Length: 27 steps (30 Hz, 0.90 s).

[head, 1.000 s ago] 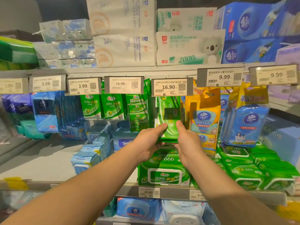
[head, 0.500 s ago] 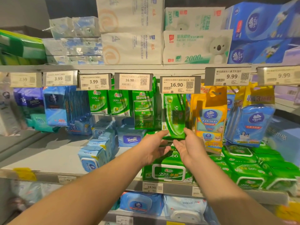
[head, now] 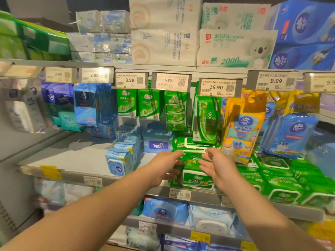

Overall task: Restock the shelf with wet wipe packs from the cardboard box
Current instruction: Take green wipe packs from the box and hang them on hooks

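Note:
A tall green wet wipe pack (head: 205,120) hangs upright under the 16.90 price tag (head: 220,87), above a stack of flat green wet wipe packs (head: 192,156) on the grey shelf (head: 78,160). My left hand (head: 165,167) and my right hand (head: 216,165) hover just below the hanging pack, in front of the stack. Both have relaxed, spread fingers and hold nothing. The cardboard box is out of view.
More green packs (head: 282,180) fill the shelf to the right. Yellow and blue Vinda bags (head: 241,127) hang beside the green pack. Blue wipe packs (head: 121,160) and a Tempo pack (head: 157,144) stand to the left. Tissue bundles (head: 233,48) sit above.
Both hands have let go of the tall green pack, which now hangs by itself, and have drawn back and down toward me. The view shifted slightly left.

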Each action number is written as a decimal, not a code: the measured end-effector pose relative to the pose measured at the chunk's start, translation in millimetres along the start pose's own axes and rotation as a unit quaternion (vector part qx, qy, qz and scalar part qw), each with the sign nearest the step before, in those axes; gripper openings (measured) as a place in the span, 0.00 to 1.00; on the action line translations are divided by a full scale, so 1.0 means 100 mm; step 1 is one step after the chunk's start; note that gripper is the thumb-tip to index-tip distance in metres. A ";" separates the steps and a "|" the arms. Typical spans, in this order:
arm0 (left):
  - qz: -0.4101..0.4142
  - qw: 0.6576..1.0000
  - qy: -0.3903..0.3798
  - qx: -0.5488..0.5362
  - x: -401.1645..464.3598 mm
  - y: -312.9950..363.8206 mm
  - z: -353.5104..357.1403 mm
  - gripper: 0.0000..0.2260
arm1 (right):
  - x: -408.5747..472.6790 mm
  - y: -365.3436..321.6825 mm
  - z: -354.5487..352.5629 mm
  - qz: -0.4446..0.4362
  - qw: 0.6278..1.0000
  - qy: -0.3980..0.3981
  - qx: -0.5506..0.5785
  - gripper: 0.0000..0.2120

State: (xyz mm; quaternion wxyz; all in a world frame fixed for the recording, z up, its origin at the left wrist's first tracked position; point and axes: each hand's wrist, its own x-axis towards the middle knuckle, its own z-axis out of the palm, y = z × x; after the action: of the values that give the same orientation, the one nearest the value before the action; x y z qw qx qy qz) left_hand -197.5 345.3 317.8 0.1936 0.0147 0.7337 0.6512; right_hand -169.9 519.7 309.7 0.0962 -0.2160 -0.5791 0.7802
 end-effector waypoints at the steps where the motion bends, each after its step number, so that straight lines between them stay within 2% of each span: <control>1: 0.006 1.000 0.004 0.014 -0.03 -0.04 -0.05 0.14 | -0.03 0.03 0.00 -0.004 1.000 -0.001 -0.031 0.13; 5: 0.025 0.997 0.020 0.077 -0.20 -0.18 -0.26 0.18 | -0.20 0.11 0.02 -0.046 0.991 0.005 -0.125 0.07; 9: 0.048 0.991 0.034 0.117 -0.40 -0.32 -0.49 0.17 | -0.42 0.18 0.11 -0.133 0.964 0.012 -0.229 0.11; 14: 0.061 0.986 0.046 0.146 -0.66 -0.56 -0.83 0.17 | -0.73 0.27 0.27 -0.205 0.915 -0.027 -0.346 0.12; 21: 0.075 0.963 0.078 0.248 -1.05 -0.96 -1.31 0.28 | -1.03 0.56 0.53 -0.228 0.849 -0.095 -0.468 0.17; 27: 0.072 0.913 0.079 0.394 -1.31 -1.33 -1.61 0.34 | -1.27 0.90 0.76 -0.220 0.810 -0.140 -0.524 0.20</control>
State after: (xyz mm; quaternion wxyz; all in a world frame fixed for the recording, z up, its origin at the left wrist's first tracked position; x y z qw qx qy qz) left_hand -94.6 136.8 237.1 0.0663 0.0915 0.9404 0.3208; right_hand -82.0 375.6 271.3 0.0553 0.0114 -0.9396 0.3377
